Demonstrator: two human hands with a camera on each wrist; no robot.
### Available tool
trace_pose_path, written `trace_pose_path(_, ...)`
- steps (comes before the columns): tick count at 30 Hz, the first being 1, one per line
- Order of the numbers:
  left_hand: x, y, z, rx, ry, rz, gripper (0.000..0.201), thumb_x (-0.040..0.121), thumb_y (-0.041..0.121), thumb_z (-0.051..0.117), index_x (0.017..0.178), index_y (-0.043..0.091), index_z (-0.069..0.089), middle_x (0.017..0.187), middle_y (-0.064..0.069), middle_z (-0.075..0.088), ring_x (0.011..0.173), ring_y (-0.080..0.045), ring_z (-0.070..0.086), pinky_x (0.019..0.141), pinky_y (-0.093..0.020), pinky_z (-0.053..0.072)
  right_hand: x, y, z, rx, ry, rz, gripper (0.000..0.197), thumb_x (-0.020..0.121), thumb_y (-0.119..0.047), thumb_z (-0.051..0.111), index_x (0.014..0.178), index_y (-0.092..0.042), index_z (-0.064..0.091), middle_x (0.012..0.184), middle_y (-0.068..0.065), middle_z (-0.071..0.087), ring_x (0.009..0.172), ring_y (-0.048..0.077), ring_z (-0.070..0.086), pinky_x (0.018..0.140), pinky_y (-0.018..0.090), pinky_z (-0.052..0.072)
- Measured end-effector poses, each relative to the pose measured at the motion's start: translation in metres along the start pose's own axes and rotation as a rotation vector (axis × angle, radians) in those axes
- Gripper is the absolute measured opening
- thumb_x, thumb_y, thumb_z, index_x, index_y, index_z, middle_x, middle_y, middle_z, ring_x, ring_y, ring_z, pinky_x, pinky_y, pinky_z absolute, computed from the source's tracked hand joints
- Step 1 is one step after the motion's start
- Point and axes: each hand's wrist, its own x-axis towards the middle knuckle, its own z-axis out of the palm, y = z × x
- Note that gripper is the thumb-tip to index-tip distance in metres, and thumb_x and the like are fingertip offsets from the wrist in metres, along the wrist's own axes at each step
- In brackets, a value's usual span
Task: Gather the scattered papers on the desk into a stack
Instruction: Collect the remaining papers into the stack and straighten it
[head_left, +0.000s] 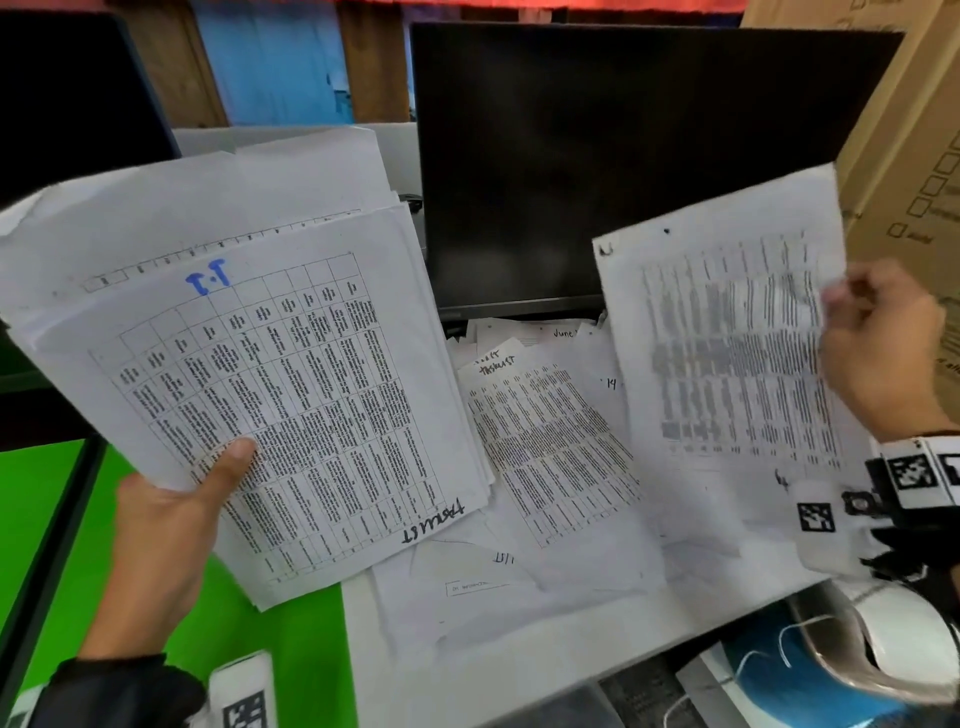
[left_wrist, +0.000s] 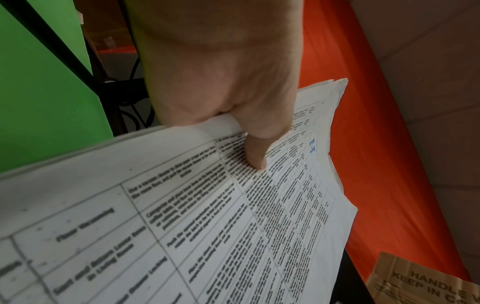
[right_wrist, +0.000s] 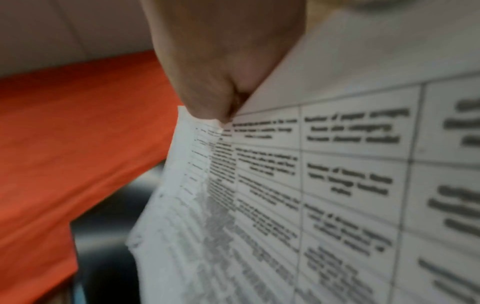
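Note:
My left hand (head_left: 176, 514) holds a thick stack of printed sheets (head_left: 249, 364) up over the desk's left side, thumb pressed on the top page, which bears a table and blue writing. The left wrist view shows the stack (left_wrist: 233, 216) with my left hand (left_wrist: 228, 102) gripping its edge. My right hand (head_left: 878, 343) pinches the right edge of a single printed sheet (head_left: 727, 343), lifted and blurred, in front of the monitor. In the right wrist view my right hand (right_wrist: 223, 67) grips that sheet (right_wrist: 298, 195). More loose papers (head_left: 550, 457) lie overlapping on the white desk (head_left: 519, 670).
A dark monitor (head_left: 623, 166) stands behind the papers. A cardboard box (head_left: 914, 156) rises at the right. A green surface (head_left: 47, 519) lies at the left. A white and blue object (head_left: 852, 654) sits at the desk's near right corner.

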Motion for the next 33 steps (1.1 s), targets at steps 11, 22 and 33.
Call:
trace_pose_path(11,0.001,-0.001,-0.022,-0.038,0.027,-0.047,0.024,0.081,0.027,0.066,0.102,0.037,0.065,0.106,0.022,0.068,0.103,0.003,0.061,0.093,-0.033,0.045,-0.035,-0.013,0.114,0.059,-0.494,0.169,0.021,0.093,0.004,0.050,0.110,-0.001,0.061,0.096,0.014,0.067,0.072,0.017,0.062,0.051,0.018,0.044)
trace_pose_path(22,0.002,-0.016,-0.046,-0.032,0.081,-0.059,0.034,0.076,0.034,0.066,0.110,0.033,0.066,0.116,0.019,0.068,0.117,-0.015,0.060,0.105,-0.049,0.042,-0.066,-0.028,0.159,-0.597,-1.005,0.168,0.120,0.060,-0.064,0.078,0.147,-0.009,0.017,0.148,0.023,0.024,0.137,0.041,0.027,0.107,0.053,0.034)
trace_pose_path(33,0.004,-0.026,-0.052,-0.026,0.083,-0.073,0.034,0.075,0.038,0.068,0.108,0.036,0.067,0.119,0.015,0.067,0.118,-0.019,0.061,0.104,-0.051,0.042,-0.060,-0.029,0.161,-0.678,-0.962,0.288,0.115,0.059,-0.063,0.079,0.140,0.000,0.028,0.142,0.019,0.036,0.135,0.036,0.031,0.107,0.047,0.036)
